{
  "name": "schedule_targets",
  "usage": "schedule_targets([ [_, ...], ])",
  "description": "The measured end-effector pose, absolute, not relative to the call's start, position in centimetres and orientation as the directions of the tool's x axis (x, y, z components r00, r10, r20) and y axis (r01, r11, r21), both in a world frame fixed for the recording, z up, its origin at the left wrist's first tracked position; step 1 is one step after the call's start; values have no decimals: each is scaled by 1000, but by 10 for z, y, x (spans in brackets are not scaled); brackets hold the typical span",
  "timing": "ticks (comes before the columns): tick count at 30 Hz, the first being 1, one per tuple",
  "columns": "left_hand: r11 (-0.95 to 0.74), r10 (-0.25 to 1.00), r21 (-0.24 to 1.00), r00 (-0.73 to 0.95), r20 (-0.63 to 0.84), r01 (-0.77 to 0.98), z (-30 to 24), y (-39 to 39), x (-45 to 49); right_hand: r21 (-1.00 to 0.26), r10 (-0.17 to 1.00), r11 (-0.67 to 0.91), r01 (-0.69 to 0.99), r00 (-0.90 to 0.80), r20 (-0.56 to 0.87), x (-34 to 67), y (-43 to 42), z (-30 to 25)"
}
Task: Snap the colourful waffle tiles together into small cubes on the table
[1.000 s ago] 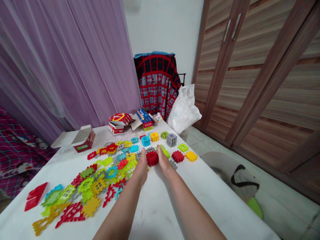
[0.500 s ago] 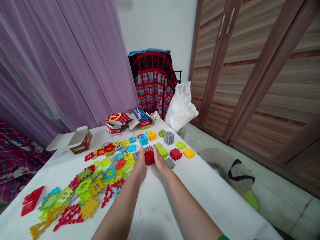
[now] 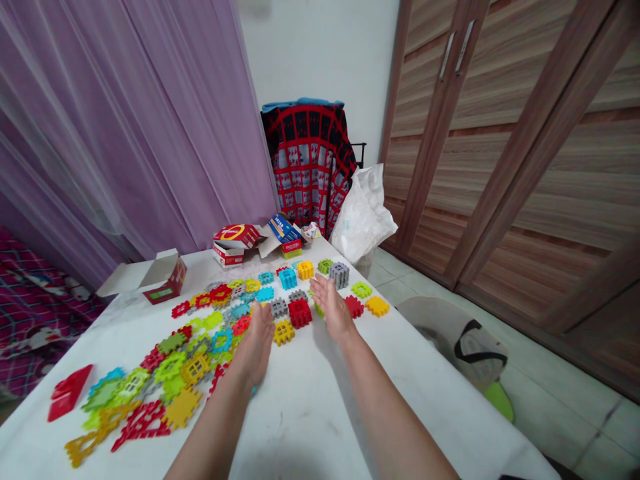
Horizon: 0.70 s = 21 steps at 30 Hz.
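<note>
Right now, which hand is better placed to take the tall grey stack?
Probably the right hand: open, nearer the tall grey stack, while the left hand is farther away, left of the red stack.

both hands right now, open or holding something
Left hand: open, holding nothing, left of the red block stack.
Right hand: open, holding nothing, right of the red block stack.

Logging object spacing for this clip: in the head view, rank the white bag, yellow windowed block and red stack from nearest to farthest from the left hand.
1. Yellow windowed block: just right of the left hand.
2. Red stack: farther right, between the hands.
3. White bag: beyond both, by the table's far right corner.
</note>
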State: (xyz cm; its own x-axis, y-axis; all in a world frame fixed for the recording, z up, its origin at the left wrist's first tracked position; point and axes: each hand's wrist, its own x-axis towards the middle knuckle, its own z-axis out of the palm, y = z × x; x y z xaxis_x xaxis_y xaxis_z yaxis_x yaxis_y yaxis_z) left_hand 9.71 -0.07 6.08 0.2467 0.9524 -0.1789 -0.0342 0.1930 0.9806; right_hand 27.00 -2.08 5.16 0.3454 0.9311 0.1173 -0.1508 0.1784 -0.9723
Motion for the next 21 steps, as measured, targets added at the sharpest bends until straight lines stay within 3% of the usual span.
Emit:
schedule_targets([
  [4, 118, 990, 993, 78, -115, -32, 46, -12, 34, -943, 982, 122, -310, 177, 69, 260, -34, 61],
  [6, 79, 996, 996, -31, -78, 41, 35, -17, 5, -967, 995, 43, -253, 93, 20, 240, -37, 52],
  [9, -23, 983, 948, -167, 80, 316, 20, -26, -29, -992, 998, -35, -117, -64, -28, 202, -41, 27],
  [13, -208, 932, 838, -158, 327, 505, 4, -38, -45, -998, 974, -64, 0, -218, -63, 168, -46, 1],
  [17, -282, 902, 795, -134, 411, 537, -9, -40, -48, -997, 982, -62, 35, -176, -67, 166, -51, -7],
  [21, -259, 900, 763, -139, 414, 593, -18, -37, -52, -998, 998, -56, -10, 3, -56, 182, -56, -8],
])
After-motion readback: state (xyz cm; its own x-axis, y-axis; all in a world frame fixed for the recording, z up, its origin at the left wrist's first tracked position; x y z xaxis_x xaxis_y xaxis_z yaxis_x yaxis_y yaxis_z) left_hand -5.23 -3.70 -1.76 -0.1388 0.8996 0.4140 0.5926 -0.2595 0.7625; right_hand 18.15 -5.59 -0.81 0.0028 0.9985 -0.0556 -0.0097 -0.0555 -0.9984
